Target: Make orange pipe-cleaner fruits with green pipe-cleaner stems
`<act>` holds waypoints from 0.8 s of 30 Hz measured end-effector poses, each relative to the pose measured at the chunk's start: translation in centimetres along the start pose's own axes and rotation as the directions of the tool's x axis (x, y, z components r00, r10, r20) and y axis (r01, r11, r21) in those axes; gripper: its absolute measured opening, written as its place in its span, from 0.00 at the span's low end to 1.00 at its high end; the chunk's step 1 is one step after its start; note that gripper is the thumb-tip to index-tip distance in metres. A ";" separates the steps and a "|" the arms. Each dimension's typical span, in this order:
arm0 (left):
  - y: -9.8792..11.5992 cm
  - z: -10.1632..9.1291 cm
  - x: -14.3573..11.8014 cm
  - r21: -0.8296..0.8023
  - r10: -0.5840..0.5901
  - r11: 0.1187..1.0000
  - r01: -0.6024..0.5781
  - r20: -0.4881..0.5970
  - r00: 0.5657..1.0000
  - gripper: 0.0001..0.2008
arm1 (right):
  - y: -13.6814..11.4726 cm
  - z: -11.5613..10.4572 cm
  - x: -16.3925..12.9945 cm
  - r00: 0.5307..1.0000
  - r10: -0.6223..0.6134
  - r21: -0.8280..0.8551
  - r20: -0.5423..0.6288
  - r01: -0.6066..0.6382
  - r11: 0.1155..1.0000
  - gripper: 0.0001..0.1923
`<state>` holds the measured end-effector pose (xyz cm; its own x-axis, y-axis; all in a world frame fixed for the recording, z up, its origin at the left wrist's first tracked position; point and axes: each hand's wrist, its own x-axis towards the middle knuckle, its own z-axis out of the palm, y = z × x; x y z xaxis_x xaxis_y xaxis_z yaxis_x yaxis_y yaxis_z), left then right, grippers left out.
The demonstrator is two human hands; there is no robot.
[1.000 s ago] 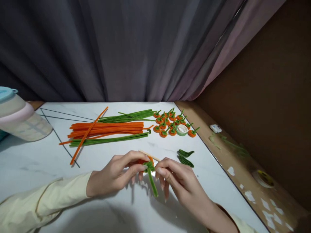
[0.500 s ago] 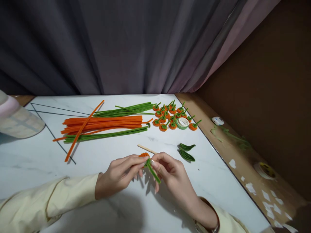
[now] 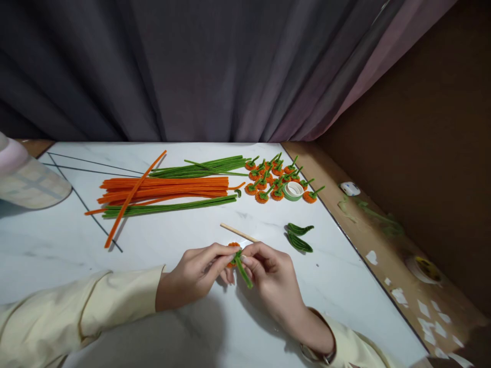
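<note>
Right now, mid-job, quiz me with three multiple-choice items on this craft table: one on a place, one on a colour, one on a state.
1. Where does the wooden stick lie?
A. on the table just beyond the hands
B. inside the tape roll
C. on the brown ledge

2. What colour are the two folded leaf shapes?
A. orange
B. green
C. white

3. How is the small orange piece with a green stem held?
A. lying loose on the table
B. pinched between the left hand and right hand
C. in the left hand alone

Answers: 1 A, the stick rests on the white table past the fingertips. 2 B, both are dark green. 3 B, fingertips of both hands meet on it.
</note>
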<state>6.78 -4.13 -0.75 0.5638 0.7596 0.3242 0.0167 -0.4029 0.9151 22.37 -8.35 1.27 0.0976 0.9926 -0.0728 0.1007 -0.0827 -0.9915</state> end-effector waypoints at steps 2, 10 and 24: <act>0.0 0.0 0.2 -0.018 -0.036 0.999 0.036 0.014 0.999 0.11 | 0.1 0.0 0.0 0.999 -0.036 -0.043 -0.011 0.036 0.998 0.11; -0.3 -1.7 1.7 -0.201 -0.261 0.937 0.286 0.141 0.955 0.19 | -0.6 -0.5 0.4 0.996 0.087 -0.008 -0.035 -0.087 0.996 0.11; -1.2 -2.0 1.6 -0.129 -0.205 0.965 0.228 0.170 0.964 0.17 | 0.3 -0.7 0.9 0.999 0.034 -0.101 0.006 -0.033 0.994 0.10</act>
<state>5.95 -1.42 -0.85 0.6804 0.7280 0.0843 0.0383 -0.1503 0.9879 23.20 -7.54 1.02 0.0946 0.9898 -0.1069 0.1968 -0.1239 -0.9726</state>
